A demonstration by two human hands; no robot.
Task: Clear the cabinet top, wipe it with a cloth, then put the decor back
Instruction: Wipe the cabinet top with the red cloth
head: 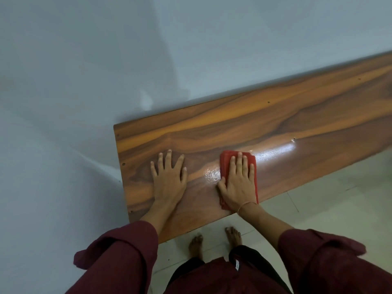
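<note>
Maroon sleeves are filling the bottom of the view, with bare feet standing on the pale tiled floor just in front of the cabinet.

- Left hand: lying flat on the cabinet top, fingers spread and straight, gripping nothing, apparently bracing.
- Right hand: pressing flat on the red cloth, fingers straight and together, pinning the cloth rather than clutching it.
- Cloth: sitting near the front edge of the top, right of the left hand, with a wet shiny patch between the two hands.
- No decor is showing; the wiping step appears to be under way.

Doing it well, as judged: the palm should be bearing evenly, passes should be overlapping along the grain, and the damp streaks want working out to the left end and back edge by the wall.

Orientation: the cloth is folded into an oblong, its long axis running from the front edge toward the wall, in line with the fingers. The top's long axis is running from lower left to upper right, along the wall.
</note>
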